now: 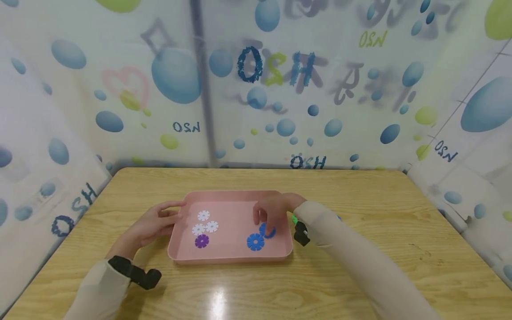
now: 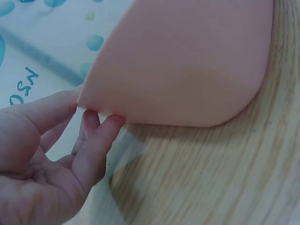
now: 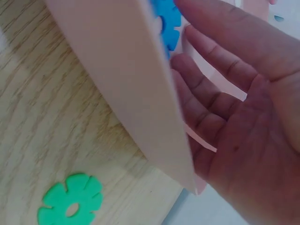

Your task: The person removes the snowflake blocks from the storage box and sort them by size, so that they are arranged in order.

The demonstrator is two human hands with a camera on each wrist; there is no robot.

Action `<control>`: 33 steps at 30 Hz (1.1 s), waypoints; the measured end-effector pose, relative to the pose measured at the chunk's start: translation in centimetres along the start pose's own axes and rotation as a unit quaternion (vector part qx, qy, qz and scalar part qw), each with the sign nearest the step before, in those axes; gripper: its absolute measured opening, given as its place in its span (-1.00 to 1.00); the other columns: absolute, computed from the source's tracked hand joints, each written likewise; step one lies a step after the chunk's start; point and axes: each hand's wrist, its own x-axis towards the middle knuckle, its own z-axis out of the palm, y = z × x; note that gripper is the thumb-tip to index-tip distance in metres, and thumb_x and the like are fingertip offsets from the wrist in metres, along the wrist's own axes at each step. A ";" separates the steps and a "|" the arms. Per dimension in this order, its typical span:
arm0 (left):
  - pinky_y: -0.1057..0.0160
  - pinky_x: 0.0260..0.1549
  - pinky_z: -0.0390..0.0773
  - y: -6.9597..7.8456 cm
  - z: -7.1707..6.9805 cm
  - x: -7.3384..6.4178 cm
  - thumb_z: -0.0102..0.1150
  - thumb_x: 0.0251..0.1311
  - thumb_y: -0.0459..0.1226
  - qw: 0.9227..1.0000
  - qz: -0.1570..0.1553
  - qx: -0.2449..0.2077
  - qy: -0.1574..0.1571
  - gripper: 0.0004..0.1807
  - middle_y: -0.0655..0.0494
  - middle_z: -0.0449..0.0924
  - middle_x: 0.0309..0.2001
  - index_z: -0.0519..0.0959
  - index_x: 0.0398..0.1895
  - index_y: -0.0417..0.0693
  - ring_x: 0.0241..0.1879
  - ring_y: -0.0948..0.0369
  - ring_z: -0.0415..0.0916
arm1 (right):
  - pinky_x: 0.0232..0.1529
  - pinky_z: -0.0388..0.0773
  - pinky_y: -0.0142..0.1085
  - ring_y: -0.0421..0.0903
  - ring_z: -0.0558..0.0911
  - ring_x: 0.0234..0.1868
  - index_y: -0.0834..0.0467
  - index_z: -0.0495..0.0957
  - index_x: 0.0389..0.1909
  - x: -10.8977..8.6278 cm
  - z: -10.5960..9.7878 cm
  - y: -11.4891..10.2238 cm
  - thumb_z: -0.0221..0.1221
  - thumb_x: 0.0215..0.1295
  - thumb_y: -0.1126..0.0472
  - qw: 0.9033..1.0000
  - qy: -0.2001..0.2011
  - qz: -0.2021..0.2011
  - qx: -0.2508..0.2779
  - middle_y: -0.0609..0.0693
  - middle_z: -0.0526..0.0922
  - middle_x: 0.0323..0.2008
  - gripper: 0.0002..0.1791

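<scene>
A pink tray [image 1: 224, 258] lies on the table. My left hand [image 1: 158, 222] holds its left edge, with fingertips at the rim and the outer wall [image 2: 187, 61]. Inside, on the left, are three white snowflake discs [image 1: 212, 226] and a purple one [image 1: 202, 241]. My right hand [image 1: 274, 211] reaches down over the right side, fingers bent, pinching a tilted blue snowflake disc [image 1: 272, 233]. Another blue disc [image 1: 255, 242] lies flat beside it. In the right wrist view, the tray wall partly hides the blue disc [image 3: 171, 28] at the fingertips.
Right of the tray, a green snowflake disc [image 3: 70, 199] lies on the wooden table [image 1: 360, 191]. Most of it is behind the right wrist in the head view, where a bit of blue [image 1: 339, 218] also peeks past the sleeve. A patterned curtain [image 1: 256, 111] stands behind the table.
</scene>
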 end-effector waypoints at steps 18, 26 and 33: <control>0.17 -0.08 0.52 -0.2 -0.1 0.2 0.08 0.26 -0.23 1.000 -0.001 0.001 0.003 -0.36 -0.34 0.19 0.17 0.12 0.35 -0.20 -0.06 0.10 0.46 | -0.26 0.46 -0.43 -0.19 0.42 -0.29 0.00 0.48 -0.32 0.6 0.6 0.1 0.43 -0.13 0.27 1.000 0.003 -0.002 0.009 -0.10 0.47 -0.39 -0.63; 0.16 -0.08 0.52 -0.3 -0.1 0.3 0.10 0.24 -0.23 1.000 0.003 -0.007 0.000 -0.35 -0.37 0.17 0.19 0.13 0.34 -0.20 -0.05 0.09 0.46 | -0.28 0.45 -0.42 -0.19 0.43 -0.30 0.03 0.50 -0.38 0.6 0.7 0.3 0.43 -0.14 0.26 1.000 0.008 -0.007 0.012 -0.09 0.48 -0.42 -0.68; 0.15 -0.09 0.52 -0.3 -0.1 0.3 0.10 0.24 -0.23 1.000 0.004 -0.004 0.003 -0.35 -0.38 0.17 0.19 0.13 0.34 -0.20 -0.04 0.08 0.46 | -0.30 0.44 -0.42 -0.19 0.42 -0.31 0.04 0.50 -0.39 0.6 0.7 0.3 0.42 -0.13 0.27 1.000 0.007 -0.004 0.006 -0.09 0.47 -0.43 -0.70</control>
